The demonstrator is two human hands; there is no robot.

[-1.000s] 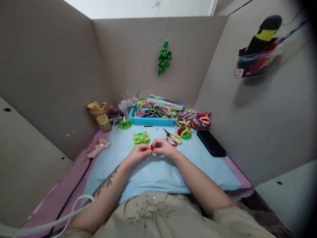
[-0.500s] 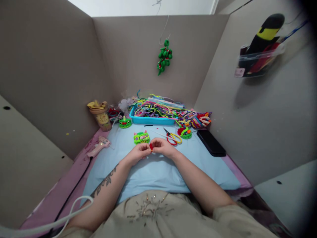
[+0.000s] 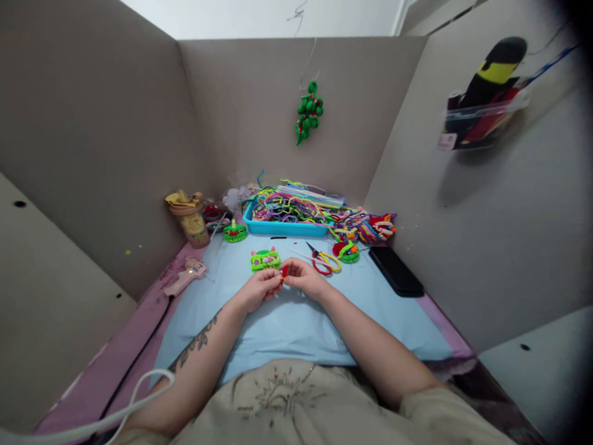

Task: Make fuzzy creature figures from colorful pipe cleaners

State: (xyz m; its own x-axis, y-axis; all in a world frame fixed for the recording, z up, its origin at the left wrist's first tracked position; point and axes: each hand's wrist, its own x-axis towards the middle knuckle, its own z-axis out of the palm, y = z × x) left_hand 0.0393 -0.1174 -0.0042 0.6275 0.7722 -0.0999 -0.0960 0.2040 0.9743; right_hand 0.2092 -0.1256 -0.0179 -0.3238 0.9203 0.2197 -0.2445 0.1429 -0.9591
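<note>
Left hand (image 3: 259,290) and right hand (image 3: 304,279), each pinching a small red piece (image 3: 284,271) held between them above a blue sheet (image 3: 301,330). A green figure (image 3: 265,259) lies just beyond the left hand; red-and-yellow-handled scissors (image 3: 319,254) lie beyond the right.

Red pc (image 3: 284,272) now at new tilt btwn 2 hands (image 3: 254,292) (image 3: 309,279)

Soft, rather dim light is received from above; the top strip (image 3: 259,18) is left brightest. A blurry shadow is thrown down the right wall (image 3: 417,161) by the pouch (image 3: 477,127), itself smeared. The near cable (image 3: 88,426) is blurred, the right edge blackened, the side walls (image 3: 102,117) stretched. The red piece (image 3: 284,272) is shown without fine detail.
</note>
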